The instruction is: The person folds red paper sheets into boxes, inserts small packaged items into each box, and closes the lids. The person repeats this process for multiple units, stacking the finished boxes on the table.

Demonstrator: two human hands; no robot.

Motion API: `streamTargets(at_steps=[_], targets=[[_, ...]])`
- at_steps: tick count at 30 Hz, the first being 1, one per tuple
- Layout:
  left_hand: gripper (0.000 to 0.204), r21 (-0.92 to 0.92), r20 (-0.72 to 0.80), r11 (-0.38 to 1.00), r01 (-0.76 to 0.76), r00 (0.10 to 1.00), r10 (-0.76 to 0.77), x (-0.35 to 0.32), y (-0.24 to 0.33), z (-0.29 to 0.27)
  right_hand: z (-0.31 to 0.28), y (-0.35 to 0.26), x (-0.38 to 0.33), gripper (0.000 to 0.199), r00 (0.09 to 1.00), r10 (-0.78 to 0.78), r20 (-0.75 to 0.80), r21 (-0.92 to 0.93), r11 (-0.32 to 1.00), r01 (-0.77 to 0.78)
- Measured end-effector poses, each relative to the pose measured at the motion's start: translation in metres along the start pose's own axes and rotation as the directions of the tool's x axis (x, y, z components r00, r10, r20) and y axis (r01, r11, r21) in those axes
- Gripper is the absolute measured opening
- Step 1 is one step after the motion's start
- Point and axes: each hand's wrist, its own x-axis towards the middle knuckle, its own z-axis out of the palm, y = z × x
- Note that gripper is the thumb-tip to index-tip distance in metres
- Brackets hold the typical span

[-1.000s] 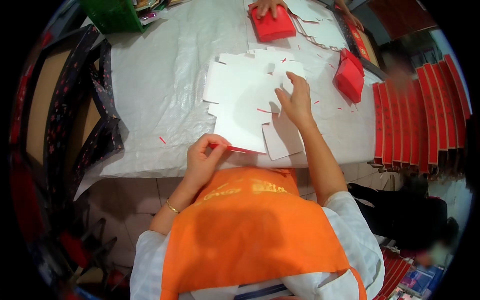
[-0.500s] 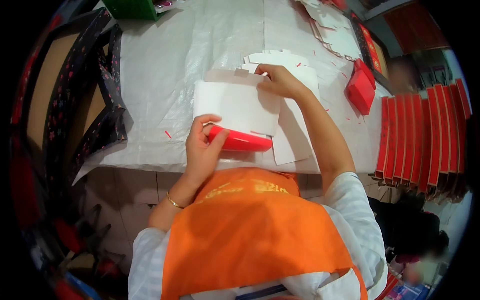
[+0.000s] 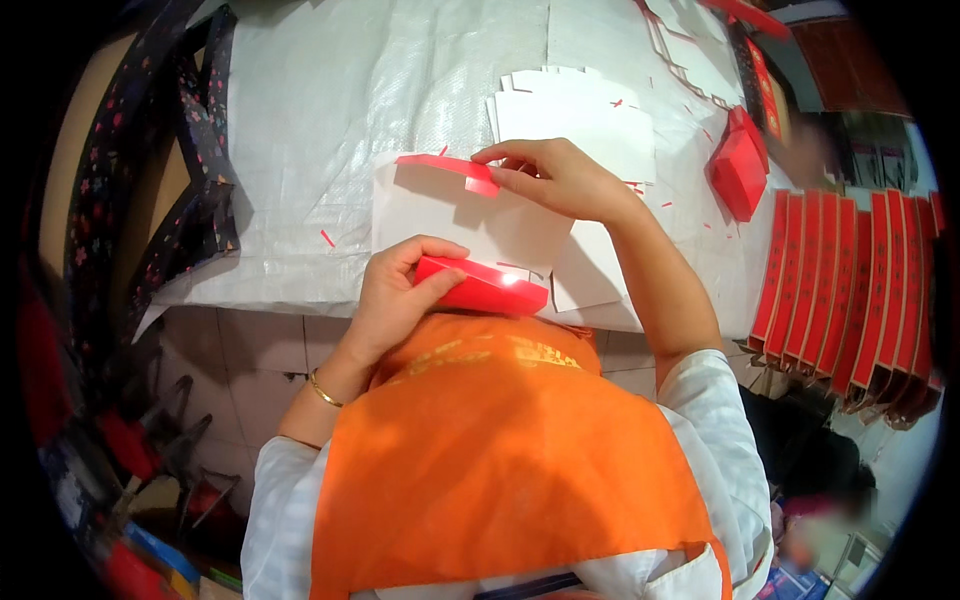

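Observation:
A cardboard sheet (image 3: 440,215), white inside and red outside, lies on the covered table in front of me. Its near edge is bent up as a red flap, and my left hand (image 3: 405,295) grips that flap between thumb and fingers. The far edge is folded over toward me and shows a narrow red strip (image 3: 432,165) with a small tab. At the right end of this strip, my right hand (image 3: 560,180) pinches it with thumb and fingertips. Several white cardboard sheets (image 3: 575,128) are stacked just beyond my right hand.
A folded red cardboard piece (image 3: 738,175) lies to the right. Beyond the table's right edge stands a row of red-and-brown cardboard pieces (image 3: 840,285). Black flower-patterned cardboard pieces (image 3: 205,150) stand at the left. Small red scraps (image 3: 327,238) dot the white table cover (image 3: 300,120).
The sheet's far edge has been folded up and toward me, so its red side shows. My right hand has moved to that fold; my left hand keeps hold of the near flap.

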Motion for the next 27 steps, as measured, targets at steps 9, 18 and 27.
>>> streamTargets(at_steps=[9, 18, 27], targets=[[0.013, -0.141, -0.273, 0.983, -0.120, 0.959, 0.078, -0.006, -0.011, 0.002, 0.038, -0.022, -0.064, 0.031, 0.818, -0.553, -0.159, -0.343, 0.808, 0.480], [0.008, -0.040, -0.127, 0.998, -0.055, 0.991, 0.049, -0.010, -0.017, 0.000, 0.051, -0.004, -0.078, 0.021, 0.942, -0.323, -0.094, -0.048, 0.946, 0.320], [0.011, -0.146, -0.225, 0.982, -0.122, 0.970, 0.087, 0.001, -0.014, 0.006, 0.003, 0.038, 0.052, 0.024, 0.957, -0.279, -0.080, -0.507, 0.838, 0.202]])
